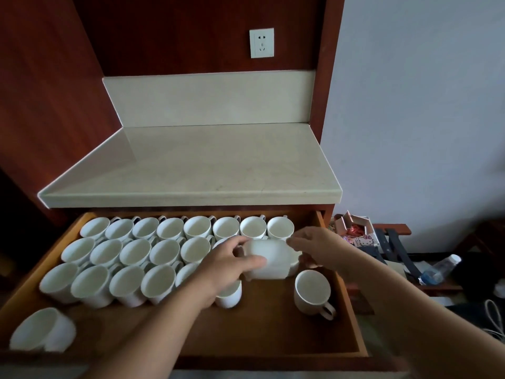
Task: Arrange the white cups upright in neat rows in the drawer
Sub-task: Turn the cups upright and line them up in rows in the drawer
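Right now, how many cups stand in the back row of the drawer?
8, upright at the back of the drawer, left to right: first, second, third, fourth, fifth, sixth, seventh, eighth. None seems hidden there.

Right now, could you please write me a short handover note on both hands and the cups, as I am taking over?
Left hand grips the held cup, which is blurred, over the right middle of the drawer.
Right hand has its fingertips at that cup's edge; the grip is unclear.
Done: back row has eight cups upright; two more rows are part filled from the left.
Left: seat the held cup, bring in the lone cup at front right, and stand up the tilted cup at front left.
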A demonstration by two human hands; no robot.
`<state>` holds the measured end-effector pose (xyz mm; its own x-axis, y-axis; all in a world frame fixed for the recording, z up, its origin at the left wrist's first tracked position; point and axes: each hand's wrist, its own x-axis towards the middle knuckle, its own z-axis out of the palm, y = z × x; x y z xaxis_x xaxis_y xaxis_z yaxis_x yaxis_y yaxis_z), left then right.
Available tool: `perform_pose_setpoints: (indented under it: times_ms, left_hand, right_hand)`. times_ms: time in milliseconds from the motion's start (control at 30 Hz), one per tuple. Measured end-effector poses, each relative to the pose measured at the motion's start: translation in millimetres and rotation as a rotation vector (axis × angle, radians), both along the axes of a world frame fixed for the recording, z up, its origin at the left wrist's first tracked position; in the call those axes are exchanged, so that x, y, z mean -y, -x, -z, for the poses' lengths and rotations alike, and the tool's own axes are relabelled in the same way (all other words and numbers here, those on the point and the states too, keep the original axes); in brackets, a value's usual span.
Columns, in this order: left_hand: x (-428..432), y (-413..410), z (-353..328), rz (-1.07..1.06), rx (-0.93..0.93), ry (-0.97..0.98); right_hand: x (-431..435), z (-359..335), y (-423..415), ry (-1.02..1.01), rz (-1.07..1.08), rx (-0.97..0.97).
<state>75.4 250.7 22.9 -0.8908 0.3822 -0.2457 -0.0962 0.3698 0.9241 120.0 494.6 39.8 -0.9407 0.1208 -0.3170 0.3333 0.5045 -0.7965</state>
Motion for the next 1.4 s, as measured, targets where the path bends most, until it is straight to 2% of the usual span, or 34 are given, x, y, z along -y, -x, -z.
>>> perform_pose_setpoints:
  times_ms: [67,100,133,200,267,367,467,533,600,700,767,833,900,1000,1100,1167,1233,1300,1400]
  left_hand:
    - [-1.6,4.9,-6.0,-0.133,0.174,-0.318]
    - [-3.7,5.6,-9.3,-0.154,0.216,-0.42]
    - [-6.6,6.0,-12.2,-0.154,0.23,-0.48]
    - [-10.7,5.7,-16.6,-0.11,0.203,-0.474]
    - [-11.7,7.9,-16.0,-0.038,0.165,-0.388]
    - [-7.3,12.6,-16.0,0.098,0.012,-0.133]
    - [-9.5,12.2,-18.9,0.268,-0.096,0.16]
    - [-12.3,8.6,-15.5,0.296,-0.147,0.281]
    - [-13.4,3.6,-5.9,0.28,-0.191,0.279]
    - [-12.0,-2.4,8.7,0.249,-0.242,0.273]
    - [-12.2,-4.8,13.7,0.25,-0.248,0.29]
    - [-13.0,-6.1,16.7,0.265,-0.263,0.355]
    - [-13.5,-7.3,18.7,0.283,-0.311,0.451]
    - [-16.9,-10.3,26.9,0.277,-0.357,0.534]
    - [-23.2,-9.4,38.8,0.314,-0.424,0.66]
    - [-25.9,-9.6,43.5,0.339,-0.44,0.701]
    - [-27.6,-9.4,47.5,0.364,-0.482,0.733]
    - [-28.9,-10.2,51.3,0.394,-0.531,0.777]
    - [-31.5,-11.5,60.3,0.446,-0.557,0.815]
  right_hand:
    - [8.7,-19.6,0.4,0.344,0.048,0.038]
    - [14.8,-28.6,0.0,0.432,0.024,0.052]
    - [21.7,-36.7,-0.5,0.473,-0.005,0.043]
    - [34.8,-46.4,2.9,0.472,-0.006,-0.019]
    - [44.4,-51.2,6.0,0.43,0.042,-0.06]
    - [50.5,-52.5,7.2,0.333,0.094,-0.05]
    - [57.5,-46.6,6.8,-0.007,0.035,-0.006]
    - [65.3,-39.1,5.5,-0.222,-0.056,0.014]
    - [70.8,-32.1,3.1,-0.304,-0.11,0.028]
    - [71.6,-21.7,-2.8,-0.322,-0.15,0.031]
    - [65.8,-14.4,-6.9,-0.255,-0.135,0.039]
    - [57.6,-12.1,-11.8,-0.105,-0.066,0.034]
    - [47.4,-9.4,-15.9,-0.079,0.039,0.038]
    - [33.9,5.9,-20.0,-0.554,-0.058,0.138]
    - [31.9,38.7,-22.5,-0.75,-0.203,0.29]
    - [34.2,60.7,-22.8,-0.805,-0.2,0.328]
    - [35.9,71.8,-23.5,-0.799,-0.08,0.268]
    - [39.5,71.5,-26.0,-0.819,0.017,0.211]
    - [42.7,69.6,-25.8,-0.869,0.065,0.246]
